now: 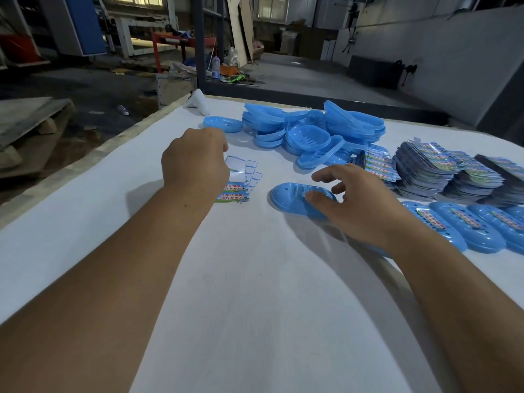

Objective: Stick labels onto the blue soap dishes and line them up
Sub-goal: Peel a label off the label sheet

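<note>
On the white table (255, 279), we keep one unlabelled soap dish (295, 198) upside down in front of us, our right hand (360, 205) resting on it with fingers spread, probably to steady it for a label. Our left hand (195, 160) curls over the small label stack (236, 182); whether it pinches one we cannot tell. At least four labelled dishes (465, 225) line up at right, beside heaped blank dishes (306, 129) and three or so stacks of printed labels (442, 171).

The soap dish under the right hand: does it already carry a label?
No: the soap dish under the right hand shows only bare blue plastic.
</note>
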`<state>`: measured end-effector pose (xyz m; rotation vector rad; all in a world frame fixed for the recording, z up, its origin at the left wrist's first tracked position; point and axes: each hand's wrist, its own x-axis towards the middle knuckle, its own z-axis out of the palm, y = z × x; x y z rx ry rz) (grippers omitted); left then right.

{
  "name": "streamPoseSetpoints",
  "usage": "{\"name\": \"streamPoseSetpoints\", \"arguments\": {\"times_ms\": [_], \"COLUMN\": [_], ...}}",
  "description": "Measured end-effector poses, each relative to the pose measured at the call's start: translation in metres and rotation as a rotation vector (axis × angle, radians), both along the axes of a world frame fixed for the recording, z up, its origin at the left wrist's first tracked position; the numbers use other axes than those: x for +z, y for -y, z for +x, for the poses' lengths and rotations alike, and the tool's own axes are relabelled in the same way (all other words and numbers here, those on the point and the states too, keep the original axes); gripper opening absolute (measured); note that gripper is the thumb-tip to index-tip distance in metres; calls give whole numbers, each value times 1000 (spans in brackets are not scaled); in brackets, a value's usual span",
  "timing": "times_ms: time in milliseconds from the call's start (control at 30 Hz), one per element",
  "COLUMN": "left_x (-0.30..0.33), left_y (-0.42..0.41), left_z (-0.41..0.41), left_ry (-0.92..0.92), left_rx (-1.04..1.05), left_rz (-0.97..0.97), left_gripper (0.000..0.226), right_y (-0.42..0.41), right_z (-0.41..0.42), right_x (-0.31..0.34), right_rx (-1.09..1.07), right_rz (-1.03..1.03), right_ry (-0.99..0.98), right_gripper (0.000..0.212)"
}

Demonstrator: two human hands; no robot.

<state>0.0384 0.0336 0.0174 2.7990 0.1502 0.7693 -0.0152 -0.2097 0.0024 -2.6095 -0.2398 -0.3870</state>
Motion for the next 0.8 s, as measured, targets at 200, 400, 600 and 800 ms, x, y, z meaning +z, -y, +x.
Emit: {"name": "streamPoseSetpoints", "arguments": {"times_ms": [200,400,600,800], "left_x": [7,14,8,9], "left_y": [8,24,38,38], "left_z": [-5,-13,-19,-27], "left_ry": [147,10,-61,-195], "left_rx": [-321,-561,-693,-716], "left_rz": [-562,-1103,-1130,-950], "left_gripper": [13,14,15,26], "right_y": [-4,-13,-13,-7], "right_z": [0,-4,-6,-2], "right_x": [2,10,16,16], "right_rx": [-44,32,95,33], "right_rz": [128,625,781,798], "right_ry": [44,-27,-99,-22], "right_gripper": [32,35,28,25]}}
